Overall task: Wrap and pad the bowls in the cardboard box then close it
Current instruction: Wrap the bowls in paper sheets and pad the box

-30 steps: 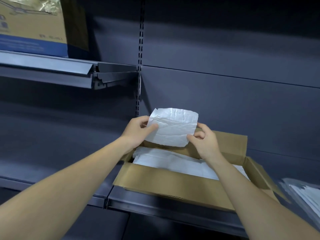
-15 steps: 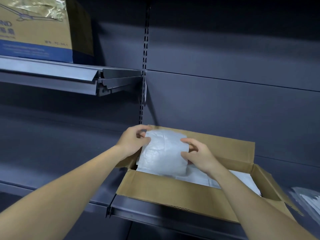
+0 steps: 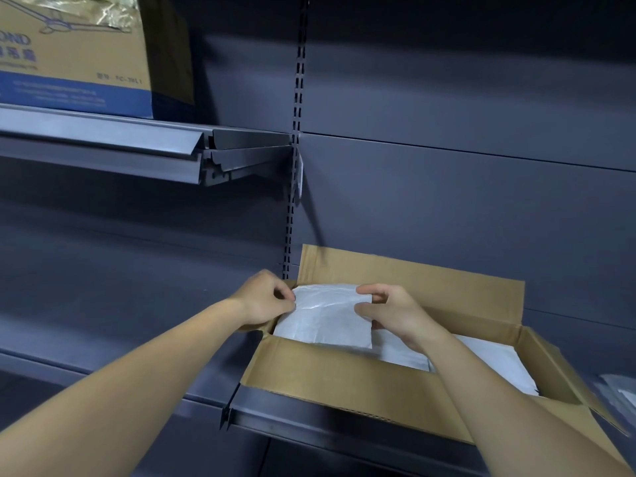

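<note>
An open cardboard box (image 3: pixel 330 376) rests on a dark shelf, its flaps standing up. More white padding (image 3: pixel 488 364) lines its inside. I hold a white padding sheet (image 3: pixel 323 318) by its top corners, its lower part down in the box's left end. My left hand (image 3: pixel 265 299) pinches the left corner. My right hand (image 3: pixel 385 306) pinches the right corner. No bowl is visible; the padding covers the box's contents.
The box stands on a dark metal shelf (image 3: pixel 309 425) against a dark back panel. An upper shelf (image 3: pixel 103 139) at left carries a printed carton (image 3: pixel 75 53). A slotted upright (image 3: pixel 296 166) runs down the middle. More pale sheets (image 3: pixel 619 394) lie at the right edge.
Both hands have lowered the white sheet from above the box's back flap down into the box's left end.
</note>
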A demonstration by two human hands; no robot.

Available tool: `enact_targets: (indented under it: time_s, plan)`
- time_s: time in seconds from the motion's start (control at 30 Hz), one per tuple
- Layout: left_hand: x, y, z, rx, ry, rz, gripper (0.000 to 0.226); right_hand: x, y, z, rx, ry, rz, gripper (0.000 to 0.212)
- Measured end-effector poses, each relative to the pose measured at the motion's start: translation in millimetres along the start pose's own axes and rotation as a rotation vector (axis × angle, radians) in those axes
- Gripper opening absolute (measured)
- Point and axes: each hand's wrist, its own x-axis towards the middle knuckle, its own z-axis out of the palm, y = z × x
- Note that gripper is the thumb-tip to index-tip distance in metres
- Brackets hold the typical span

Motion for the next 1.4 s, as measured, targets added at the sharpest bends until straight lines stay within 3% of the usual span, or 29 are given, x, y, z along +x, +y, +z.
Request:
enact_targets:
  time_s: [0.17,0.33,0.5,0.73,0.87,1.13,1.3,1.4]
  plan:
    - [-0.1,-2.9,10.1,0.194,-0.085,-0.032,0.016,-2.7,-1.9,3.2,-0.036,-0.005,0.004,0.043]
    - [-1.1,1.5,7.8,0.113,0.025,-0.044,0.025,-4.9,1.4,9.4,-0.092,-0.016,0.014,0.046]
    - [-2.9,0.4,10.9,0.129,-0.051,-0.073,0.045,-3.6,-4.0,27.4,-0.105,-0.021,-0.010,0.046]
    - [0.6,-2.6,12.8,0.255,-0.099,-0.090,0.048,-4.6,-12.2,29.1,-0.092,-0.061,0.058,0.038]
    - [-0.8,-1.5,17.5,0.188,-0.044,-0.052,0.046,-5.8,-11.9,37.1,-0.085,-0.067,0.077,0.037]
    - [6.8,-0.2,21.0,0.385,-0.320,-0.170,0.057,2.7,-10.8,43.5,-0.233,-0.061,0.084,0.039]
    - [2.1,0.6,21.2,0.335,-0.195,-0.094,0.051,1.3,-21.2,36.4,-0.193,-0.055,0.109,0.037]
    - [-1.3,1.3,18.0,0.248,-0.161,-0.021,0.052,1.6,-23.5,27.1,-0.454,0.026,-0.007,0.032]
